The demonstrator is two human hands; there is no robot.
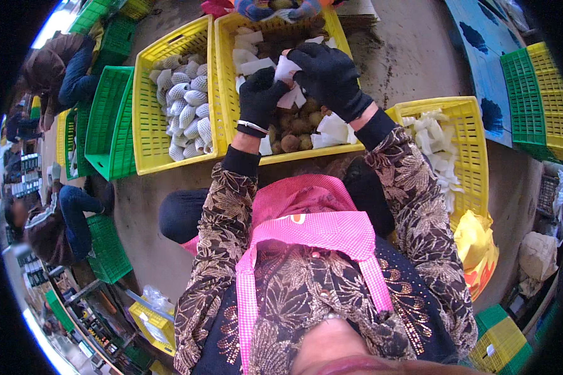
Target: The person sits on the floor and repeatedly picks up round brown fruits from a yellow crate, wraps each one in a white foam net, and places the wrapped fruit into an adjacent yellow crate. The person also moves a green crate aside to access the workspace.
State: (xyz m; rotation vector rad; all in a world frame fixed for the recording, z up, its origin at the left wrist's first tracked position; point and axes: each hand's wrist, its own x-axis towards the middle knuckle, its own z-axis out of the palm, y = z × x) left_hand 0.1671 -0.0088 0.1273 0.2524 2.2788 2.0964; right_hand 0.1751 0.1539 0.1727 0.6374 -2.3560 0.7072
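Observation:
My left hand (262,96), in a black glove, is at the left side of a white piece of wrapping (286,68) and touches it with the fingertips. From the right, my right hand (326,70), in a black fingerless glove, pinches the same piece; whether something lies inside it is hidden. Both hands are above a yellow plastic crate (223,93) holding brown round fruits (291,143), which look like kiwifruit, and loose white sheets (333,129). Left of it, another yellow crate (143,117) holds many fruits in white foam net sleeves (187,115).
At the right, a yellow crate (471,154) holds white wrapping pieces beside a yellow bag (476,253). Green crates (105,122) stand at the left. A co-worker's gloved hands (281,11) are at the crate's far edge; other people (70,220) sit at the left.

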